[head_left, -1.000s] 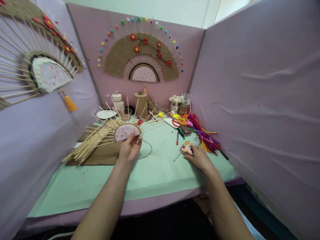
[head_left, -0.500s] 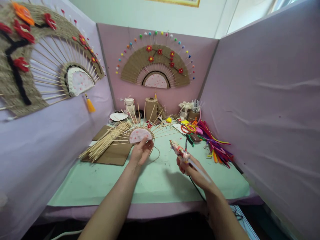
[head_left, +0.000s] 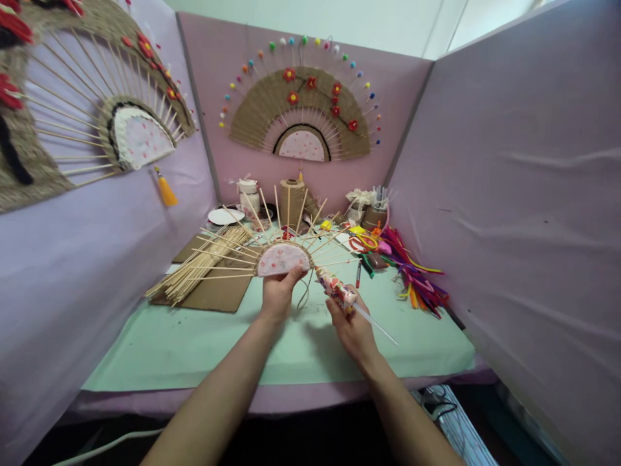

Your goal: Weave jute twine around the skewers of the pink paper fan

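My left hand (head_left: 280, 294) grips the lower edge of a fan frame (head_left: 283, 260), a half-round piece covered in pink spotted cloth with thin wooden sticks fanning out from its curved rim. My right hand (head_left: 353, 323) is wrapped round a hot glue gun (head_left: 336, 289) with a flowery pattern. A clear glue stick (head_left: 376, 322) pokes out of its back end. The gun's nozzle is at the right end of the fan's rim; whether it touches cannot be made out. A loose length of twine (head_left: 305, 294) hangs below the rim beside my left hand.
A bundle of sticks (head_left: 204, 262) lies on cardboard (head_left: 233, 299) at the left. Behind stand a twine spool (head_left: 292, 204) and a white jar (head_left: 249, 196). At the right are scissors (head_left: 363, 242) and pipe cleaners (head_left: 420, 278). A finished fan (head_left: 262, 107) hangs on the back panel.
My right hand has brought the glue gun left and up to the fan's right end. The fan frame has shifted slightly right in view, and the camera view has tilted down.
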Demonstrator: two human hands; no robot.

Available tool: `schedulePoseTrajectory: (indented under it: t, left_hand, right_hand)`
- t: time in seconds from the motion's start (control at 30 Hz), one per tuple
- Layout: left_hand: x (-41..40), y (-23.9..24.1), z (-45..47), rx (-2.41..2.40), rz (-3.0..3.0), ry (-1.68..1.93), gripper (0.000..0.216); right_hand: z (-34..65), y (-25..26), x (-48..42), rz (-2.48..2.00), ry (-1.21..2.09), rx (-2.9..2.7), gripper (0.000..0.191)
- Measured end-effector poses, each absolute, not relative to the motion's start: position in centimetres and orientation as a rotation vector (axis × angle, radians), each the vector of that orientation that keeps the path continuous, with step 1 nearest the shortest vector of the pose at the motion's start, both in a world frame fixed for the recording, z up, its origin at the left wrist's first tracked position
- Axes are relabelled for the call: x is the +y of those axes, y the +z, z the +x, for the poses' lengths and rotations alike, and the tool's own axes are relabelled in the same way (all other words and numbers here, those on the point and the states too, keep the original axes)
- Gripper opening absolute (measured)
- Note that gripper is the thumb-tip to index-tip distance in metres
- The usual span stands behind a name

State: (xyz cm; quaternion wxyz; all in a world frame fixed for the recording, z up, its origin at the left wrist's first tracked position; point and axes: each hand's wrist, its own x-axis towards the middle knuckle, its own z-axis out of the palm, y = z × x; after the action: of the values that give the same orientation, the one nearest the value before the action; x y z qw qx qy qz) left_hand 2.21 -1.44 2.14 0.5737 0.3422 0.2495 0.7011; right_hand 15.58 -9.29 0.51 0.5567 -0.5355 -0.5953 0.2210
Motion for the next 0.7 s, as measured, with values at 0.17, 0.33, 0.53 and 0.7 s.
schedulePoseTrajectory:
  t: [0.17, 0.33, 0.53, 0.7]
  left_hand:
    - [-1.27, 1.85, 2.25, 0.616, 0.827, 1.676, 0.035]
    - [-1.13, 1.66, 2.16, 0.62, 0.85, 1.681, 0.033]
    - [-1.04, 1.36, 2.21, 0.649, 0.909, 1.669, 0.03]
    - [-1.01, 1.26, 2.25, 0.667, 0.922, 1.674, 0.029]
  right_hand:
    - [15.57, 0.25, -9.21, -1.252, 0.542, -1.413, 0.019]
    - [15.65, 0.06, -9.0, -1.271, 0.556, -1.404, 0.019]
    - [15.6, -0.15, -8.88, -1.299, 0.547, -1.412, 0.019]
    - [15.65, -0.33, -8.82, -1.32, 0.551, -1.399, 0.02]
